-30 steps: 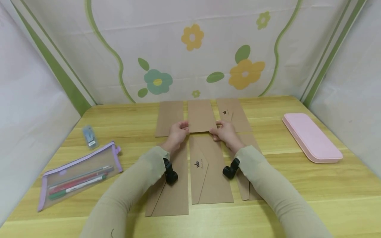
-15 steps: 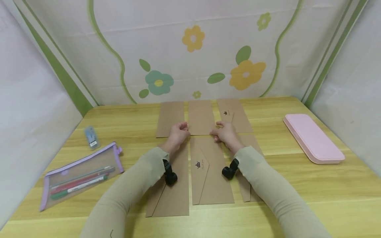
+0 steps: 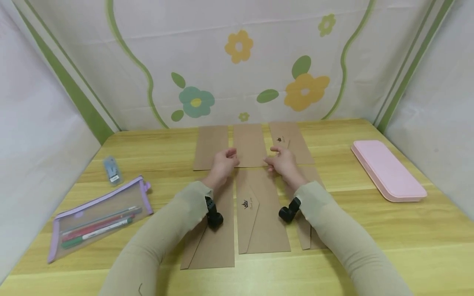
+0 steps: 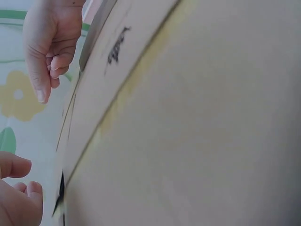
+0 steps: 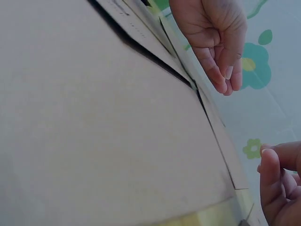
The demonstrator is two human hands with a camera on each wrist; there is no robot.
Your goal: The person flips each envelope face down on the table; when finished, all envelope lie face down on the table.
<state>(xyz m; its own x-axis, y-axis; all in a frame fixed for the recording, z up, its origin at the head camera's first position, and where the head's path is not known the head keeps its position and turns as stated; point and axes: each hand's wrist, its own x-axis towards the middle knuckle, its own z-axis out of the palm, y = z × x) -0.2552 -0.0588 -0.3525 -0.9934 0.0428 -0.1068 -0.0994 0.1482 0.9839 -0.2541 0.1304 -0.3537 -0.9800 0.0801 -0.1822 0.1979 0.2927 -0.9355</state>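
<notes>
Holds left hand (image 3: 223, 165) and right hand (image 3: 283, 163) apart, with loose fingers and nothing in them. Has 1 brown envelope (image 3: 249, 144) flat between them, lined up with 5 more envelopes (image 3: 268, 230), likely to make 2 neat rows.

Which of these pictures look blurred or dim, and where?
Head view: brightest, with a soft shadow beside the left sleeve; left wrist view: dimmer, front left envelope out of focus, crown print smeared; right wrist view: also dim, front middle envelope soft.
</notes>
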